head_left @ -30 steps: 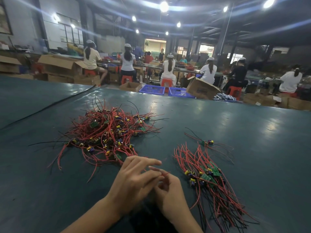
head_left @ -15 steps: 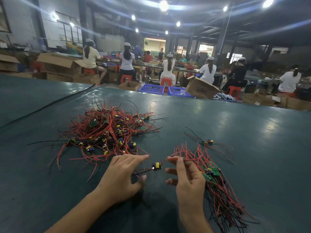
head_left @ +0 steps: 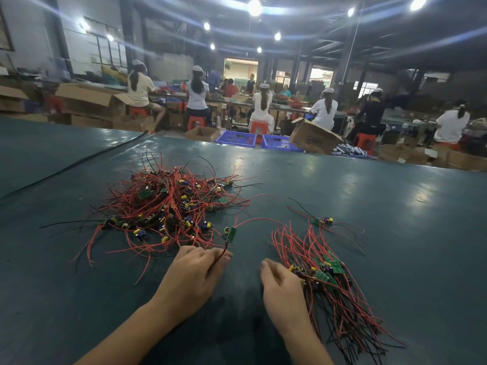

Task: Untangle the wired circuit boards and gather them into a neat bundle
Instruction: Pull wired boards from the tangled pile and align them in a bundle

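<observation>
Head view, from the left: the tangled heap [head_left: 168, 206] of red-wired circuit boards sprawls on the green table [head_left: 395, 193], far-left of my hands, with leads crossing every way. It is much bigger than what I have sorted, so I judge most of the job is ahead.

My left hand [head_left: 195, 275] sits at the heap's near-right edge. Its fingers are curled and the tips pinch the lead of one loose board [head_left: 230, 233], which stands up just beyond my knuckles. I hold it by the wire, not the board, so its long red leads can trail free in an arc to the right and slip out of the heap without snagging.

My right hand [head_left: 282, 288] lies relaxed and grips nothing. Its loosely bent fingers rest against the near-left side of the sorted bundle [head_left: 332, 285], probably to steady it and take in the next piece.

That bundle lies to the right with its boards together in the middle and its wires running roughly parallel. One stray board [head_left: 322, 221] lies apart, just beyond the bundle's far end.
</observation>
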`<state>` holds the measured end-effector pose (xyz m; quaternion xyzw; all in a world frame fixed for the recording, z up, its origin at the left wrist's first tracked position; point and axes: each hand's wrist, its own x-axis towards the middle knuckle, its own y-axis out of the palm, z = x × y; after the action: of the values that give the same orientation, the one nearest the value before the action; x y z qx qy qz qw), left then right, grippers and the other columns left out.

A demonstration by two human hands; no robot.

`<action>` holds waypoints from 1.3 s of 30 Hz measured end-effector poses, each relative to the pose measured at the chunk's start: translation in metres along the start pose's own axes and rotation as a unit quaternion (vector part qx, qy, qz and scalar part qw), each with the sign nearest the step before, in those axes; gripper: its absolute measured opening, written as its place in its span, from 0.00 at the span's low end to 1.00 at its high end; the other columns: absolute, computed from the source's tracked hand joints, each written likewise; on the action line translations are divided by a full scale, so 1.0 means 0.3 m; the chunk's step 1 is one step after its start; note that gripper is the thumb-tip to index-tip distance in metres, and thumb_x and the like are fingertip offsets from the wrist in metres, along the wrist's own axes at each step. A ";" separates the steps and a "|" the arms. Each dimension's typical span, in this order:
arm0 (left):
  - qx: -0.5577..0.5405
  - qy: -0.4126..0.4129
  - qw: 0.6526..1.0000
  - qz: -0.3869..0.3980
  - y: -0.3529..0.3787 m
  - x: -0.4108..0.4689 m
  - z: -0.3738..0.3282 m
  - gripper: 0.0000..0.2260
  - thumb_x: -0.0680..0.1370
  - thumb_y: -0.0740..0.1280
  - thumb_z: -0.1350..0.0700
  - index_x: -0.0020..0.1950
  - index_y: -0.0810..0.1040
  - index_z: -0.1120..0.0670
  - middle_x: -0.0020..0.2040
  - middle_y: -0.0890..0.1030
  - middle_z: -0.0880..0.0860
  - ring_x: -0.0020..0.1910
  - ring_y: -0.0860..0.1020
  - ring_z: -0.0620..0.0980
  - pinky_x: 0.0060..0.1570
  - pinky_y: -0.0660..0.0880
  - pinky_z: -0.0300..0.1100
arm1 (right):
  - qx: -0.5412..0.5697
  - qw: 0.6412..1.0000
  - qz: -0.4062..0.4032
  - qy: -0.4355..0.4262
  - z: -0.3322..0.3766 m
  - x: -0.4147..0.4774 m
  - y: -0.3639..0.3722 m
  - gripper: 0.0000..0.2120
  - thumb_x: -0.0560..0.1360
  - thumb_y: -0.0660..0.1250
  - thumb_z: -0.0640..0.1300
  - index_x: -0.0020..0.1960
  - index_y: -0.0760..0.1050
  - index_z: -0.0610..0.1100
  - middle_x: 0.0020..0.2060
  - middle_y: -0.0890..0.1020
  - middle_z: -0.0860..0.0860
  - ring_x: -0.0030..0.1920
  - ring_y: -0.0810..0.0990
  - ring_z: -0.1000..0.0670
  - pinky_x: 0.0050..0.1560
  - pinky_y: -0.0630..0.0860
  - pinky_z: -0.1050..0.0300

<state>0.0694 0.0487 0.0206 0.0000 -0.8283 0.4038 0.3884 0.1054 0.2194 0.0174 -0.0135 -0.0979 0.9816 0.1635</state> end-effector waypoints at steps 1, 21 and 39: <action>-0.024 -0.013 1.000 0.009 -0.004 0.001 -0.003 0.20 0.79 0.52 0.43 0.52 0.81 0.51 0.34 0.78 0.40 0.38 0.76 0.45 0.51 0.68 0.42 | -0.044 0.999 -0.002 -0.010 -0.006 0.006 -0.005 0.18 0.81 0.62 0.47 0.66 0.75 0.38 0.62 0.80 0.46 0.61 0.78 0.51 0.60 0.73 0.64; 0.195 0.172 0.964 -0.060 -0.031 0.017 -0.019 0.15 0.76 0.63 0.53 0.60 0.82 0.48 0.49 0.82 0.47 0.45 0.79 0.49 0.49 0.68 0.47 | 0.277 0.959 -0.006 -0.057 0.104 -0.075 0.023 0.12 0.74 0.66 0.50 0.41 0.83 0.44 0.25 0.69 0.54 0.24 0.62 0.56 0.24 0.60 0.64; -0.471 -0.254 0.840 0.088 0.022 -0.013 -0.178 0.18 0.73 0.67 0.38 0.42 0.77 0.54 0.32 0.81 0.54 0.25 0.75 0.48 0.24 0.70 0.36 | 0.345 0.937 0.028 0.042 0.095 -0.048 0.006 0.14 0.78 0.64 0.42 0.37 0.85 0.44 0.30 0.75 0.49 0.30 0.70 0.50 0.33 0.66 0.54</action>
<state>0.1045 0.0876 0.0335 -0.1533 -0.9848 -0.0167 0.0803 0.1168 0.2075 0.0449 -0.0006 0.2539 0.9577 0.1350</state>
